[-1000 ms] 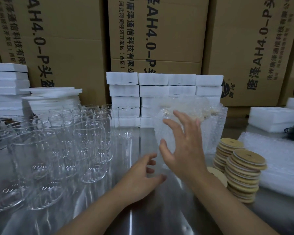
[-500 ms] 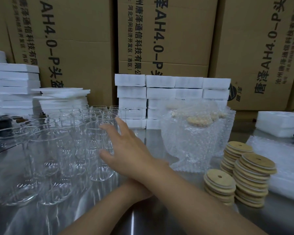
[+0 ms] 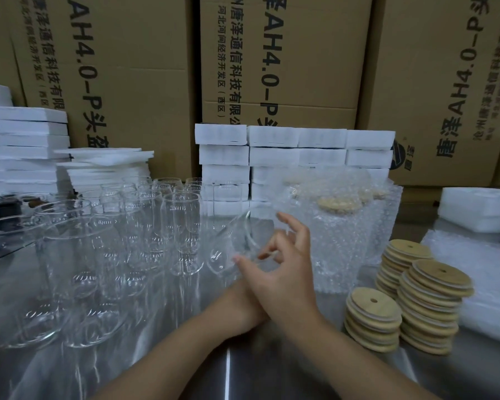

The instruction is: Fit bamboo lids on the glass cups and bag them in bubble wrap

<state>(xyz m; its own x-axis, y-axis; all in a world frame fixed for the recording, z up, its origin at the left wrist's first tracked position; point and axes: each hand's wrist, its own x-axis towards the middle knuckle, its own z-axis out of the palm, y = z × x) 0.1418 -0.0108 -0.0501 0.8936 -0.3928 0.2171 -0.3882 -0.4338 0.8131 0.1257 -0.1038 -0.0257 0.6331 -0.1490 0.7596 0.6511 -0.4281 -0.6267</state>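
Observation:
My right hand (image 3: 283,272) grips a clear glass cup (image 3: 234,243) and holds it tilted just above the table, to the right of a crowd of several empty glass cups (image 3: 113,241). My left hand (image 3: 238,308) lies under my right wrist, its fingers hidden. Three stacks of round bamboo lids (image 3: 433,301) with straw holes stand at the right. Behind my right hand stand lidded cups bagged in bubble wrap (image 3: 341,235).
A pile of flat bubble-wrap bags (image 3: 491,281) lies at the far right on the steel table (image 3: 228,370). White foam blocks (image 3: 272,157) are stacked at the back and left, in front of tall cardboard boxes (image 3: 286,67).
My right hand left the bagged cups, reached left across my left hand to the empty cups, and now holds one cup lifted and tilted.

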